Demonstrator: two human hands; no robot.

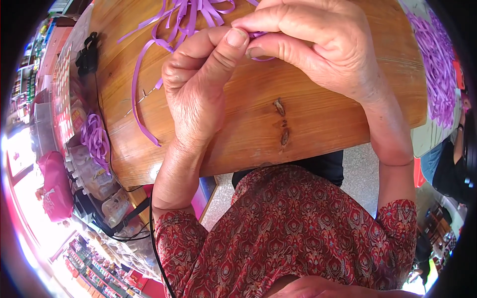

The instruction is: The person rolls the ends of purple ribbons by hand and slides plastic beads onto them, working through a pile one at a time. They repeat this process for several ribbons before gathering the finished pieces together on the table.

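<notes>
Both hands meet above the far part of the wooden table (318,130). My left hand (201,82) pinches a purple ribbon between thumb and forefinger. Opposite it, my right hand (323,47) closes thumb and fingers on the same ribbon, of which a small loop (263,59) shows under the fingertips; the rest there is covered. Loose purple ribbons (198,14) lie in a tangle beyond the hands, and one long strand (134,94) curls down left of my left hand. A thin metal tool (144,98) lies beside that strand.
A purple ribbon bundle (95,139) hangs near the table's left edge, by a black cable (99,99). On the right, a pale surface (431,136) bears a big heap of purple ribbons (437,74). A pink pouch (55,186) is at far left. Another person's arm (458,144) shows at far right.
</notes>
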